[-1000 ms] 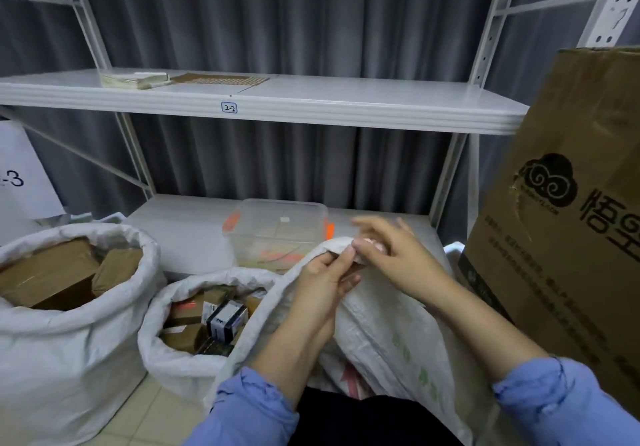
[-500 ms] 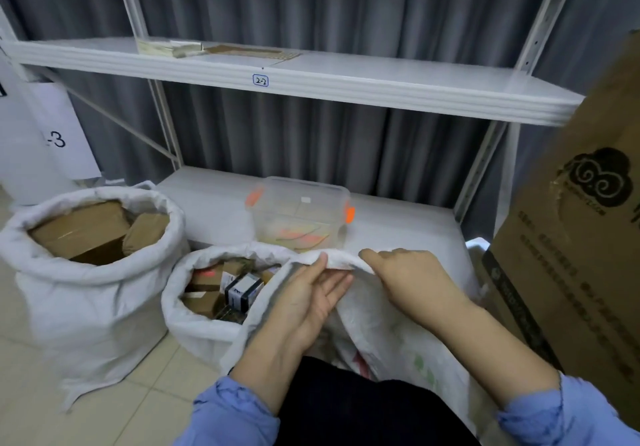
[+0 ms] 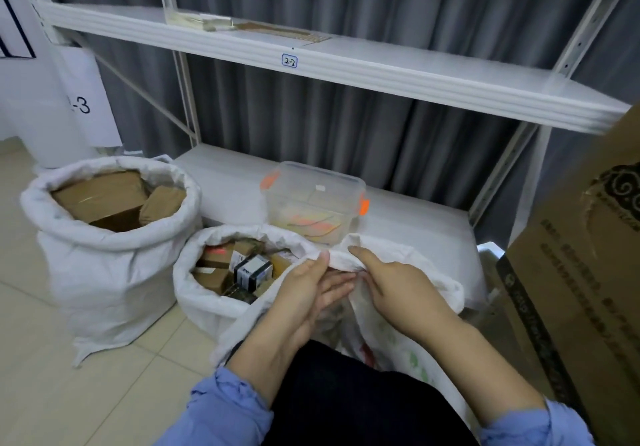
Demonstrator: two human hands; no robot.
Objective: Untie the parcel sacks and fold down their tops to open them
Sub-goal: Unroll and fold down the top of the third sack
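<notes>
Both forearms are reaching toward 12 o'clock, palms facing each other. Left hand (image 3: pixel 308 289) is pinching the rim of the nearest parcel sack (image 3: pixel 429 272), thumb on top, and right hand (image 3: pixel 398 283) is gripping the same rim. Sack's standing upright, mouth pointing up, at 3 o'clock of the middle open sack (image 3: pixel 207 303).
</notes>
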